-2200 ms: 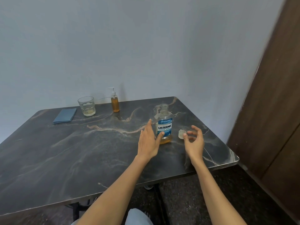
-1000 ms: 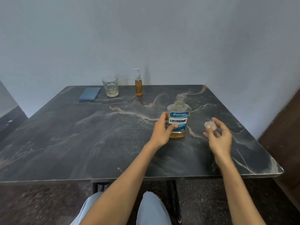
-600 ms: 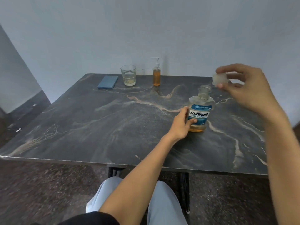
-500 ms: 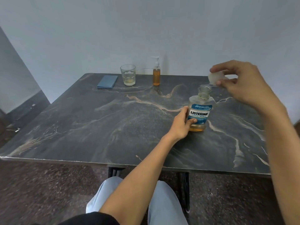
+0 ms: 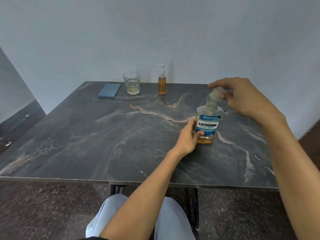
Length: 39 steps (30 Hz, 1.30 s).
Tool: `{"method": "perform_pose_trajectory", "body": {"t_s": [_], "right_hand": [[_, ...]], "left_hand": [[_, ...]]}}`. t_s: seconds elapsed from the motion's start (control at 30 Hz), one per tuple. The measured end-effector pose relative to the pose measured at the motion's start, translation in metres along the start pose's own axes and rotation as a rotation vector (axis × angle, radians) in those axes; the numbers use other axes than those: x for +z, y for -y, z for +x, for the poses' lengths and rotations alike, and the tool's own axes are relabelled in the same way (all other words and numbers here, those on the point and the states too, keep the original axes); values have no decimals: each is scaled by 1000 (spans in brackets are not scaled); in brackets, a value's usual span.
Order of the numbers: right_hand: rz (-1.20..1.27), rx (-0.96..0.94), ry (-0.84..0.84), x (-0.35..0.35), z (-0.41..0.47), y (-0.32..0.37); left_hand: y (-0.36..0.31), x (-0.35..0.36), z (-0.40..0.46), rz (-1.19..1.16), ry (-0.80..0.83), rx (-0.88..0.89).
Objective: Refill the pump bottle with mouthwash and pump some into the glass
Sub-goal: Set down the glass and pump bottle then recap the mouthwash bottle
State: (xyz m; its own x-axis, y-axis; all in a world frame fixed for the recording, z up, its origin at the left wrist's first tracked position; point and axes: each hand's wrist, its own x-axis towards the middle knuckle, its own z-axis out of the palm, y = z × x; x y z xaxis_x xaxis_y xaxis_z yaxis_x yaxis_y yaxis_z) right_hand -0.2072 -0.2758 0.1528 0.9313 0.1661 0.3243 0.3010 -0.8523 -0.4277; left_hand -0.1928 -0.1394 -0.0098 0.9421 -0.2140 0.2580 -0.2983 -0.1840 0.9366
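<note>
Head view: your right hand pinches the cap, tilted, just above the open neck of the mouthwash bottle. That bottle stands upright, neck vertical. Your left hand grips its lower side, thumb across the label. Beyond the bottle, by the wall, stand the pump bottle and glass.

Both forearms are bare, with no sleeves showing. Pale blue trousers cover the knees at lower centre.
</note>
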Motion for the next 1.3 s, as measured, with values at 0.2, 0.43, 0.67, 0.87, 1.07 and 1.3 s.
{"method": "perform_pose_trajectory", "body": {"t_s": [0.2, 0.43, 0.67, 0.87, 1.07, 1.3], "right_hand": [[-3, 3, 8, 2, 0, 5], [-66, -11, 117, 6, 1, 6], [-35, -49, 38, -1, 3, 3], [-236, 80, -97, 6, 8, -1], [4, 23, 137, -19, 15, -9], [-2, -41, 302, -13, 11, -1]], "left_hand": [[2, 0, 0, 14, 1, -1], [1, -1, 1, 17, 0, -5], [1, -1, 0, 17, 4, -17], [0, -1, 1, 30, 3, -25], [1, -1, 1, 31, 9, -28], [1, -2, 2, 26, 4, -25]]}}
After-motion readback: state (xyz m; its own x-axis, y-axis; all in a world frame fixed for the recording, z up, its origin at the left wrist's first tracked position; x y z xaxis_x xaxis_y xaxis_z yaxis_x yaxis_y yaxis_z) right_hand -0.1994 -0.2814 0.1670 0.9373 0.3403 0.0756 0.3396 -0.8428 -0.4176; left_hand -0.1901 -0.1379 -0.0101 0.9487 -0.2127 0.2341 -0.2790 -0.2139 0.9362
